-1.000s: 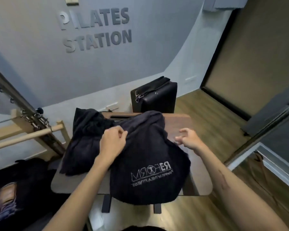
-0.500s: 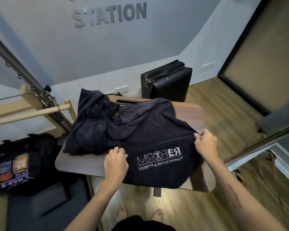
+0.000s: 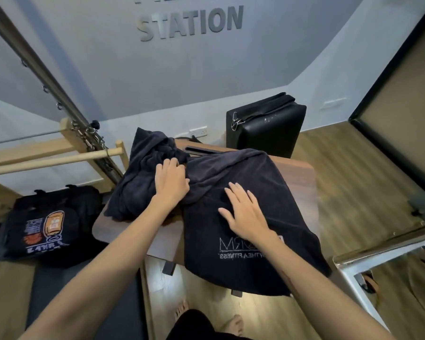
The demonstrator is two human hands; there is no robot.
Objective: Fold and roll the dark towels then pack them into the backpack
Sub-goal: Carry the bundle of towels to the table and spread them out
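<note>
Dark logo-printed terry towel (image 3: 243, 192) on the brown wooden desk (image 3: 302, 175) — soft, limp; your right hand (image 3: 245, 214) flat on it, left hand (image 3: 172, 182) gripping bunched cloth — take it by the corners

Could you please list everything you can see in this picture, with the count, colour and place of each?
logo towel: 1, dark navy with white lettering, spread on the table, near edge hanging over
crumpled towels: a dark heap, count unclear, table's far left
table: 1, brown wood, centre
backpack: 1, black with orange print, floor at left
padded case: 1, black, behind the table
wooden bar: 1, pale, left
wall lettering: grey, "STATION", on the wall
bare feet: 2, bottom centre
left hand: fingers curled into the crumpled towels
right hand: flat on the logo towel
</note>
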